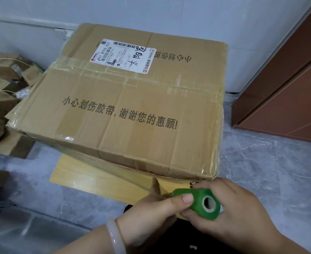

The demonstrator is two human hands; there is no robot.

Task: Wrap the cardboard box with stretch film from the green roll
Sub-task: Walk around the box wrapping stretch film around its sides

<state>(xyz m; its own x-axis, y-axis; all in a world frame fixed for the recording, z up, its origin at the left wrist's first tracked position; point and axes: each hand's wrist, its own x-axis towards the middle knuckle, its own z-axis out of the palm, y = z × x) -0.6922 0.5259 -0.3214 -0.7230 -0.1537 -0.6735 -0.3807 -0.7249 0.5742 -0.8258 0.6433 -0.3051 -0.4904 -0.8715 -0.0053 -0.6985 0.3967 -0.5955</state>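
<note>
Gripping the green roll (pixel 198 201) at lower right of the frame, both hands clasp it: left hand (pixel 156 209) thumb on top, right hand (pixel 229 208) behind. Film (pixel 132 173) stretches from it to the box (pixel 125 99), frame centre, resting on a wooden board (pixel 81 173).

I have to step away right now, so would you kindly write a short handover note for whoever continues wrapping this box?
Left hand: gripping the green roll from its left side, thumb on top.
Right hand: cradling the roll's right side and underside.
Roll: held in front of the box's near right corner, core end facing you.
Stretch film: a clear strip runs from the roll up to the near face of the cardboard box, which sits on a wooden board.
Done: film looks laid along the lower near face.
Left: carry the roll around the remaining sides, then tear off.
</note>
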